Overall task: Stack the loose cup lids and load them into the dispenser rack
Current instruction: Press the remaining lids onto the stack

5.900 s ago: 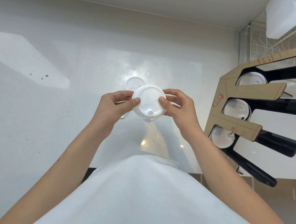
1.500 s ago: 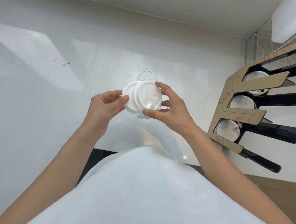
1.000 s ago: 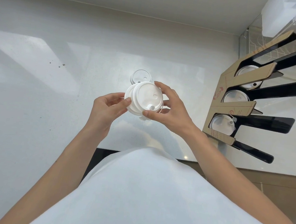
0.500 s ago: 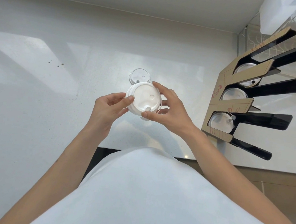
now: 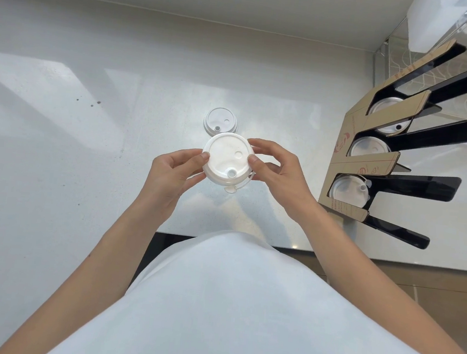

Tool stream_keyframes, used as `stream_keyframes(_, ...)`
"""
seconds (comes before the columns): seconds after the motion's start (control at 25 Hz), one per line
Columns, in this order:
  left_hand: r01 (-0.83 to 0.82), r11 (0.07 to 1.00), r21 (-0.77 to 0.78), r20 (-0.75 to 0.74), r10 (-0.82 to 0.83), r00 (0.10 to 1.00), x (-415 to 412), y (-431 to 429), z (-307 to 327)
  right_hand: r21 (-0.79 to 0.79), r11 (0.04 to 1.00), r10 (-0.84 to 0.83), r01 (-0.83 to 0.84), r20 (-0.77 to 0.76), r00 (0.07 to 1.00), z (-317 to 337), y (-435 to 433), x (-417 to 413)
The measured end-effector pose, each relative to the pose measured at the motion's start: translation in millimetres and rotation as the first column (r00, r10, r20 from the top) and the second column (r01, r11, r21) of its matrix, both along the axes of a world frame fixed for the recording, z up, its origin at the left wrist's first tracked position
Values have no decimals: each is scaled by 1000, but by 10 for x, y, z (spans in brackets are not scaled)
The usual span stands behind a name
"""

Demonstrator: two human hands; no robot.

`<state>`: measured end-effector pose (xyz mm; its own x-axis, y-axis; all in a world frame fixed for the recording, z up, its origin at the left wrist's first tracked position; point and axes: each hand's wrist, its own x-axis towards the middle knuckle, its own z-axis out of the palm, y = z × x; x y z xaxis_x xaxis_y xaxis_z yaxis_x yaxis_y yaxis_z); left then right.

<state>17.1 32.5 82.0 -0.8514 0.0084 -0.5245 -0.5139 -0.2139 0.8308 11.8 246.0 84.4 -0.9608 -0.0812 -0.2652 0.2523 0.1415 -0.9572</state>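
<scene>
I hold a stack of white cup lids [image 5: 227,159] above the white counter, its top face toward me with a sip hole near the front edge. My left hand [image 5: 171,171] pinches the stack's left rim and my right hand [image 5: 277,169] grips its right rim. One loose white lid [image 5: 220,121] lies on the counter just behind the stack. The dispenser rack [image 5: 367,167], brown cardboard with black slots, stands at the right; each of its three slots shows lids inside.
The white counter [image 5: 72,147] stretches left and back to a white wall. A wire rack and a clear container [image 5: 455,24] sit behind the dispenser. The counter's front edge runs just below my hands.
The stack, which was fanned and tilted a second ago, now sits squared up and facing me. My right fingers have shifted along its rim.
</scene>
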Motion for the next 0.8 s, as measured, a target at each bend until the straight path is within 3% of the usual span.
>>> stream_keyframes(0.6, -15, 999, -38, 6, 15, 1000, 43, 41, -7, 67, 996, -58, 59, -19, 998, -31, 0, 42)
stream_keyframes(0.8, -29, 997, -72, -12, 28, 1000, 31, 55, -44, 118, 986, -126, 120, 38, 991, -93, -36, 1)
